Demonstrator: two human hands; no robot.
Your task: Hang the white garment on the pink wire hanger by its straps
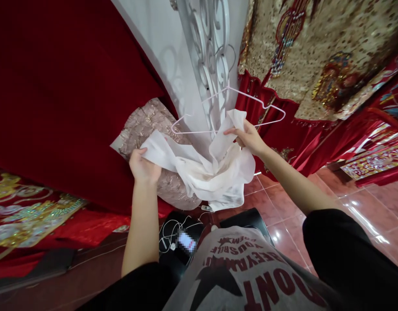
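A thin white fabric garment (202, 172) hangs in loose folds between my two hands; its exact kind is hard to make out. My left hand (143, 166) grips its left edge, with the thumb on top and the fingers behind. At the upper right, my right hand (247, 136) pinches another edge between thumb and fingers. Just beyond the cloth, a pale pink wire hanger (266, 106) hangs from a white scrolled metal frame (203, 52). The hanger's lower bar passes partly behind the white fabric. A pinkish fabric with a shiny pattern (147, 121) lies behind my left hand.
Red drapes (72, 86) fill the left side, with a sequinned red cloth (33, 207) below. Gold beaded cloth (315, 56) hangs at right. A lit phone (186, 241) and white cables (168, 233) rest on a black surface near my body. Reddish floor tiles (289, 224) show at right.
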